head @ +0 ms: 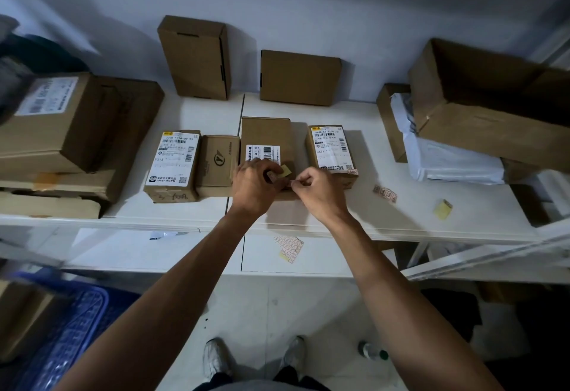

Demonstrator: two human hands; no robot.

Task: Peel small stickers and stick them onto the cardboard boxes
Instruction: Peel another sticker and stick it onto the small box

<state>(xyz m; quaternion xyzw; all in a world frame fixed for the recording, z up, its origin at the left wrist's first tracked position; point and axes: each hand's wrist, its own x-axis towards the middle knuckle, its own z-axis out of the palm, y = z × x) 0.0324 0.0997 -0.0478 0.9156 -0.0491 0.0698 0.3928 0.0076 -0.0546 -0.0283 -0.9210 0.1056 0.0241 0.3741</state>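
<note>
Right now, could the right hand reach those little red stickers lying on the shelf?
Probably yes. The sticker strip lies bare on the white shelf, just right of the right hand, with nothing between them. That hand is busy pinching something small, though.

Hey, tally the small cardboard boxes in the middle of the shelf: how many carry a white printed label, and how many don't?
Boxes with a white printed label: 3
Boxes with no label: 3
Total: 6

Left hand (257,182) hides the middle box's (266,134) near edge; label print unreadable.
</note>
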